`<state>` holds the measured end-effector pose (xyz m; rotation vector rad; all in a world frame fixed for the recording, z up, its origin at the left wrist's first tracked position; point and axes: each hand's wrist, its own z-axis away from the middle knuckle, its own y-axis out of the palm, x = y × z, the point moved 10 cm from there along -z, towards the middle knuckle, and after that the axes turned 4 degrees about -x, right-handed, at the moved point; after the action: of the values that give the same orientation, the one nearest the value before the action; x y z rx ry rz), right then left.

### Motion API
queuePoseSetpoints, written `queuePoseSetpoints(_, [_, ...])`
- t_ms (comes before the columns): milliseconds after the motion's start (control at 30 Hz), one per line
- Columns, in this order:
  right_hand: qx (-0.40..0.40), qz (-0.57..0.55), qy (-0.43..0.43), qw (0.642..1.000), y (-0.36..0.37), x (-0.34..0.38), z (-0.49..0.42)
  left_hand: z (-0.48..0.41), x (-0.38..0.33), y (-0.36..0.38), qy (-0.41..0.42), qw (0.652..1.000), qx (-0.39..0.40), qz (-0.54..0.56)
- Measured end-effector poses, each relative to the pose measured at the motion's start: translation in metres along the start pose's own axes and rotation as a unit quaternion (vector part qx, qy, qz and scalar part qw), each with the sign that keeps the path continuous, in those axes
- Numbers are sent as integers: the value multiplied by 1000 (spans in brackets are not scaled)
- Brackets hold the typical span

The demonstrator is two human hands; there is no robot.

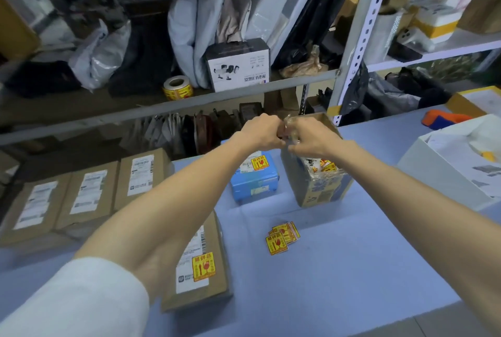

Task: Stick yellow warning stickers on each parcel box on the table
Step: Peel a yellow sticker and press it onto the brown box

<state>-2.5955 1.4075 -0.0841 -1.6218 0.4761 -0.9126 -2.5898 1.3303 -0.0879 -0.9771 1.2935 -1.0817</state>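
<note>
Fingers (279,139) of both hands are curled together and meet above the far side of the blue table (352,269): the left hand (261,132) and the right hand (311,138) each pinch a crumpled clear scrap (288,123) between them, just over an open cardboard box (317,190) that holds torn sticker scraps. A loose pile of yellow warning stickers (283,236) lies on the table nearer the person, apart from every box. Just left of the open box sits a blue parcel (254,183) with 1 yellow sticker (259,163) on top. A brown parcel (206,282) lies under the left forearm, 1 yellow sticker (203,266) overlapping its white label. At the left, 3 brown parcels (86,195) lie side by side, each showing a white label. A sticker roll (177,88) rests on the shelf behind.
</note>
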Motion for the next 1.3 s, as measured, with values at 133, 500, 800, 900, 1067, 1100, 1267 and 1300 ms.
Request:
queuePoseSetpoints(133, [29,11,-39,999,33,59,-5,54,66,16,-72,997,18,7])
queuePoseSetpoints(500, [122,-17,-109,986,149,179,12,213,212,75,-275,953,8,127])
queuePoseSetpoints(800, [208,-70,48,975,235,165,79,299,246,163,-460,825,5,328])
queuePoseSetpoints(900, [195,-127,99,968,241,164,88,313,250,177,-479,760,18,439])
queuePoseSetpoints(1067, [181,-228,174,941,247,162,97,314,248,179,-467,759,15,455])
queuePoseSetpoints(1100, [180,-239,185,936,246,160,97,312,250,178,-466,763,4,448])
queuePoseSetpoints(1267, [109,-280,214,930,218,143,68,280,258,159,-444,762,-62,467])
queuePoseSetpoints(1300, [95,-283,211,931,210,141,58,269,261,154,-436,763,-72,472])
